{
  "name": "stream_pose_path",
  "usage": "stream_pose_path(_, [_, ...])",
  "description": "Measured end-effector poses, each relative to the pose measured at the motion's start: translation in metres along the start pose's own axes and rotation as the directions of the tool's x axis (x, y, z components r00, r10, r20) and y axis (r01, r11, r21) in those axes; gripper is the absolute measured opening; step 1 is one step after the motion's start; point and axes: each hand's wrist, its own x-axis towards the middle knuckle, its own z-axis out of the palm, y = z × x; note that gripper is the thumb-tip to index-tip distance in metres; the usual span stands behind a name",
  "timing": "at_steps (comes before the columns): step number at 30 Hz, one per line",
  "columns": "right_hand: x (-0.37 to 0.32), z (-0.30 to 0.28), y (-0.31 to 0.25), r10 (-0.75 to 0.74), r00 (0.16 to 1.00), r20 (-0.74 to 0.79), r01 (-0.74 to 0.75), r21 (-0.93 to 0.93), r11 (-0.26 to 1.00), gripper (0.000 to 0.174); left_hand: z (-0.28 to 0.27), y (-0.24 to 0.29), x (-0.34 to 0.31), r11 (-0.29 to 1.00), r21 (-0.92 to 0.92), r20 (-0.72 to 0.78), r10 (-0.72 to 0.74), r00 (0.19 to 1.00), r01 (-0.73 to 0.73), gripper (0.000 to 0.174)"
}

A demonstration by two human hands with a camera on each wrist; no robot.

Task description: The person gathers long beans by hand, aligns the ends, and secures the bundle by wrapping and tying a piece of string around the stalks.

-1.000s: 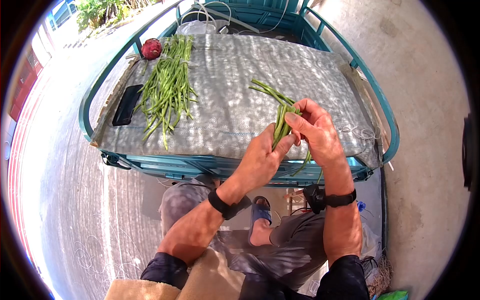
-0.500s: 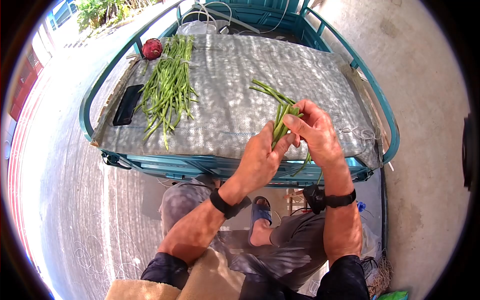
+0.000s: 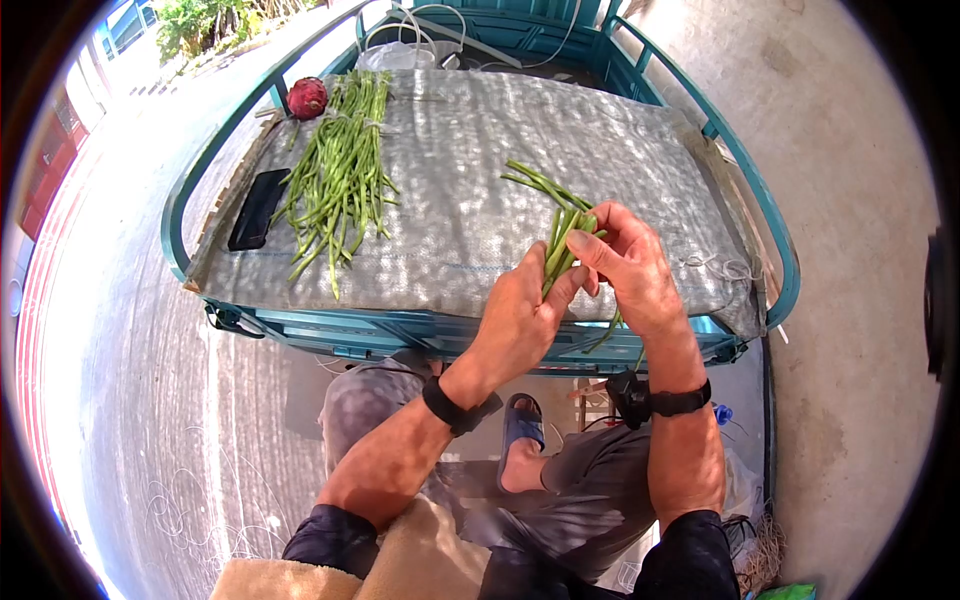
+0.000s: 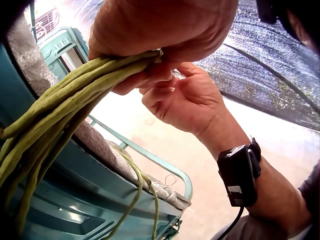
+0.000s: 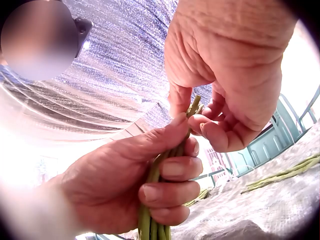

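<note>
My left hand (image 3: 520,312) grips a small bunch of long green beans (image 3: 560,255) over the near edge of the covered cart bed. In the left wrist view the held beans (image 4: 75,102) droop to the left out of the fist. The right hand (image 3: 635,270) meets the bunch from the right, its thumb and fingertips pinching at the bean ends. Seen from the right wrist, these cut ends (image 5: 196,102) poke up between both hands' fingertips. A few loose beans (image 3: 540,182) lie on the cloth just beyond the hands. Others (image 4: 135,175) hang over the cart's edge.
A big bunch of long beans (image 3: 340,170), tied near its top, lies at the left of the grey woven cover (image 3: 450,200). Beside it are a phone (image 3: 257,210) and a round red fruit or vegetable (image 3: 307,98). Teal rails (image 3: 765,215) flank the bed.
Both hands keep nearly the same place on the bunch. The right thumb has shifted slightly left across the bean ends, and a bean tip now shows by the right fingers.
</note>
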Motion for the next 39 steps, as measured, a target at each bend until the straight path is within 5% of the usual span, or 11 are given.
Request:
stream_pose_path(23, [0.001, 0.007, 0.009, 0.017, 0.999, 0.04, -0.018, 0.024, 1.0, 0.03, -0.003, -0.023, -0.001, 0.999, 0.002, -0.006, 0.049, 0.999, -0.049, 0.029])
stream_pose_path(39, [0.0, 0.008, 0.011, 0.067, 0.997, 0.042, -0.066, -0.025, 0.997, 0.028, -0.008, -0.026, -0.001, 0.987, 0.112, 0.101, -0.128, 0.987, 0.116, 0.033])
